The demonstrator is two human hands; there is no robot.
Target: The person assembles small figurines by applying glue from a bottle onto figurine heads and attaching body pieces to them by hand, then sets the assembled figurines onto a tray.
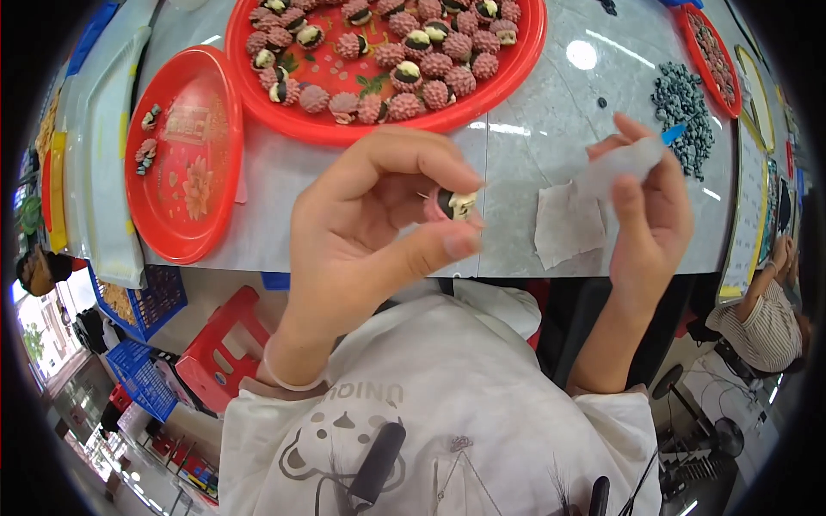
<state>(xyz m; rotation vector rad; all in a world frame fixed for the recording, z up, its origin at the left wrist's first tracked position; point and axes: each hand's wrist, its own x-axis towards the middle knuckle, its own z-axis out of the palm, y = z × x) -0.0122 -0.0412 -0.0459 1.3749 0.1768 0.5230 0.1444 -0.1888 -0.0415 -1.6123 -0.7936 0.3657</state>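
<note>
My left hand (pixel 344 224) is closed, pinching a small pink, black and cream figurine (pixel 461 205) between thumb and fingertips; the fingers hide part of it. To the right, my right hand (pixel 652 228) is raised above the table edge with a thin white tissue (pixel 621 168) between thumb and fingers, slightly blurred. A narrow blue tip (pixel 674 134) sticks out behind that hand; what it belongs to is hidden. Below the tissue, a crumpled whitish wipe (pixel 568 227) lies on the table. Beyond my left hand, a large red tray (pixel 344 132) bears many similar knobbly pink figurines (pixel 435 65).
A smaller red tray (pixel 225 172) with a few pieces stands at the left. At the right, small dark bits (pixel 684 107) are heaped near another red tray (pixel 727 101). A red stool (pixel 225 344) and blue crates (pixel 142 378) are below left. Another person (pixel 764 322) sits far right.
</note>
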